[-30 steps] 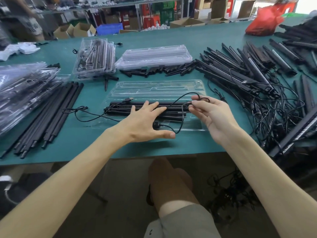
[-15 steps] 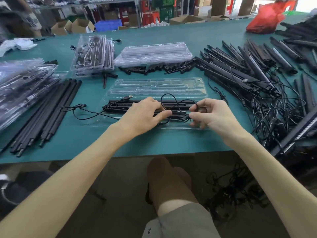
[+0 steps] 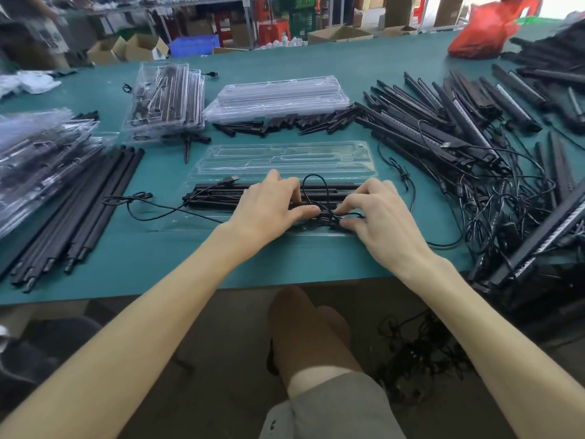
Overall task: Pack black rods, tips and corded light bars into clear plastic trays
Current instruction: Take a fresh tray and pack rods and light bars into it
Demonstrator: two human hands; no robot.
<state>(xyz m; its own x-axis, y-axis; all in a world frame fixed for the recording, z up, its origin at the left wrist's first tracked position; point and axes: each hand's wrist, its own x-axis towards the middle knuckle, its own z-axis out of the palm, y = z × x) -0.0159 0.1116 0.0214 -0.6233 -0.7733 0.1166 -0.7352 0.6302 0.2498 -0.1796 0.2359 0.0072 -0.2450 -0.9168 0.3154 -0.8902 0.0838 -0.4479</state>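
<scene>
My left hand [image 3: 272,210] and right hand [image 3: 380,217] meet over the near half of the open clear tray [image 3: 285,160] on the green surface [image 3: 158,258]. Both sets of fingers are curled, pinching the black cord [image 3: 326,213] bunched on the light bar [image 3: 221,193] lying in it.

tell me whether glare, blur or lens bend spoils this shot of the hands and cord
Head view: wide lens bows the table edge; soft even light, faint shadows; white glare on the left tray stack; daylight blows out near the red bag; far left corner smeared; left hand, right hand and the cord they grip look sharp.
</scene>
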